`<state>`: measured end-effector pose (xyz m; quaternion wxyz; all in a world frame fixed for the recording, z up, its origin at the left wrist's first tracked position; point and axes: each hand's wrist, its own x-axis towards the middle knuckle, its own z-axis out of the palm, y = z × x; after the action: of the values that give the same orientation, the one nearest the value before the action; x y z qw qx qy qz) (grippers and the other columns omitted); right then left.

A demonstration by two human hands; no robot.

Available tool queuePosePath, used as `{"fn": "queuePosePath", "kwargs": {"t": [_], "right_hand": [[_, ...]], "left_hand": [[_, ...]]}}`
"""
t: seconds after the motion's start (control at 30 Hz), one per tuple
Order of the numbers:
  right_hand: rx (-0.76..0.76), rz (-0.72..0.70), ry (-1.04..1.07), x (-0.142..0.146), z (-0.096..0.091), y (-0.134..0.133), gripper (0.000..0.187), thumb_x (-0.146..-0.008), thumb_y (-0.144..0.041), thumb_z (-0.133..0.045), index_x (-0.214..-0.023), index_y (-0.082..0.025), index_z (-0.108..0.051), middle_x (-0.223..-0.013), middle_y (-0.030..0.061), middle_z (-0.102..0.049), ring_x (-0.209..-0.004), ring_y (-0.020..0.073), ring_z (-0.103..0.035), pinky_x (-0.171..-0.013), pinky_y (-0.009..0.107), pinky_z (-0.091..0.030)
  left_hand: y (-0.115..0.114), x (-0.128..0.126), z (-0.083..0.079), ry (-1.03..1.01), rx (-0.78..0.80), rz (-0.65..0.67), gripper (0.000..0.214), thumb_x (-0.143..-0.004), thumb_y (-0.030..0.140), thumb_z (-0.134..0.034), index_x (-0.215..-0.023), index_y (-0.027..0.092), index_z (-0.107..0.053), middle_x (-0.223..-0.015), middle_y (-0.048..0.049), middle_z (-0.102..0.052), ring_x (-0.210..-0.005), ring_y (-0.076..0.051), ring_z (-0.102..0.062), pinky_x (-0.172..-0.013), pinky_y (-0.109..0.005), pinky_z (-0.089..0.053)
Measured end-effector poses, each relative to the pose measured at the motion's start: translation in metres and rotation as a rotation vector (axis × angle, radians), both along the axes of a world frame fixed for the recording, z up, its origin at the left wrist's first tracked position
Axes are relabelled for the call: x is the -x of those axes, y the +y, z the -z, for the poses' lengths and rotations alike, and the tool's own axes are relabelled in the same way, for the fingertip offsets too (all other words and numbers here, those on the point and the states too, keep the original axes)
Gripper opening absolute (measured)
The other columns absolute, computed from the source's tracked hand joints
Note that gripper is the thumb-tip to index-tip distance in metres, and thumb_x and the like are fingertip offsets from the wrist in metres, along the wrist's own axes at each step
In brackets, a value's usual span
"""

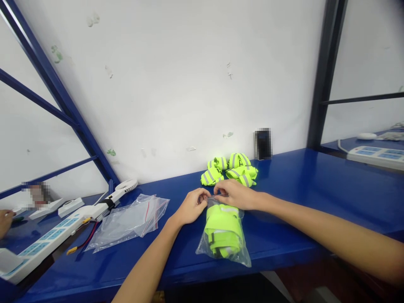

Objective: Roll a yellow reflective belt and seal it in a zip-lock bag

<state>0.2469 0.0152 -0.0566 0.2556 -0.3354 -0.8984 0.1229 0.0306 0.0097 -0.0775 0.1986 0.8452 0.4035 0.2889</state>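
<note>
A clear zip bag (245, 252) lies near the front edge of the blue table, its top end pointing away from me. Inside it is a folded neon-yellow reflective strap bundle (222, 229) with grey bands. My left hand (193, 205) pinches the left corner of the bag's top edge. My right hand (233, 193) grips the same edge a little to the right, fingers curled over it. The two hands are close together. Just beyond them several rolled neon-yellow reflective bundles (212, 174) lie loose on the table.
Flat clear bags (126, 221) are stacked at the left. Beside them are a white power strip (47, 242), a small white fan (126, 185) and a cable with yellow connectors (72, 250). A dark box (263, 144) stands against the wall. Another person's hand (5, 222) shows at far left.
</note>
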Motion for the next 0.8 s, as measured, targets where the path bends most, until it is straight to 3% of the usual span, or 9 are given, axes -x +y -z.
{"fn": "queuePosePath", "kwargs": {"t": [0.13,0.27,0.43,0.5,0.63,0.8], "right_hand": [[-0.019,-0.014,-0.071,-0.004,0.001,0.0,0.018,-0.086,-0.032,-0.058,-0.088,-0.017,-0.069,-0.082,0.0061,-0.059,-0.074,0.0181,-0.053,-0.064,0.027,-0.036],[-0.076,-0.053,-0.002,-0.007,0.004,0.001,0.016,-0.088,-0.028,-0.056,-0.092,-0.019,-0.069,-0.096,0.0072,-0.057,-0.082,0.0184,-0.054,-0.071,0.029,-0.039],[-0.075,-0.062,0.107,-0.005,0.007,0.003,0.011,-0.085,-0.018,-0.056,-0.09,-0.019,-0.067,-0.09,0.0055,-0.059,-0.083,0.0181,-0.055,-0.074,0.029,-0.041],[0.004,-0.083,0.149,-0.005,0.006,0.005,0.009,-0.082,-0.016,-0.058,-0.087,-0.018,-0.065,-0.091,0.0054,-0.061,-0.083,0.0178,-0.057,-0.075,0.029,-0.043],[0.301,-0.13,0.127,-0.006,-0.004,0.009,0.008,-0.078,-0.016,-0.057,-0.085,-0.016,-0.062,-0.086,0.0035,-0.064,-0.071,0.0148,-0.059,-0.064,0.025,-0.045],[0.37,-0.136,0.157,-0.006,-0.006,0.009,0.01,-0.075,-0.024,-0.062,-0.08,-0.015,-0.06,-0.072,0.0007,-0.063,-0.065,0.0136,-0.057,-0.059,0.024,-0.043]], "left_hand": [[0.003,0.003,0.003,-0.059,0.07,-0.009,0.025,-0.08,0.018,-0.047,-0.094,0.015,-0.067,-0.088,-0.0053,-0.064,-0.076,-0.015,-0.055,-0.07,-0.025,-0.042],[0.006,0.006,0.003,-0.067,0.143,0.003,0.025,-0.082,0.022,-0.048,-0.091,0.014,-0.07,-0.087,-0.006,-0.066,-0.072,-0.015,-0.055,-0.068,-0.026,-0.044],[0.009,0.011,0.002,-0.205,0.21,0.019,0.026,-0.081,0.035,-0.06,-0.09,0.013,-0.07,-0.088,-0.0076,-0.066,-0.071,-0.014,-0.057,-0.065,-0.025,-0.045],[0.008,0.011,0.003,-0.287,0.28,0.024,0.027,-0.078,0.036,-0.066,-0.089,0.013,-0.066,-0.082,-0.0061,-0.065,-0.07,-0.014,-0.059,-0.067,-0.026,-0.047],[0.002,0.004,0.002,-0.394,0.4,0.072,0.029,-0.074,0.037,-0.071,-0.081,0.015,-0.054,-0.072,-0.0016,-0.061,-0.066,-0.013,-0.062,-0.068,-0.026,-0.048],[-0.002,-0.008,0.0,-0.53,0.356,0.111,0.038,-0.071,0.035,-0.074,-0.087,0.019,-0.044,-0.082,-0.0008,-0.061,-0.076,-0.012,-0.061,-0.073,-0.025,-0.048]]}}
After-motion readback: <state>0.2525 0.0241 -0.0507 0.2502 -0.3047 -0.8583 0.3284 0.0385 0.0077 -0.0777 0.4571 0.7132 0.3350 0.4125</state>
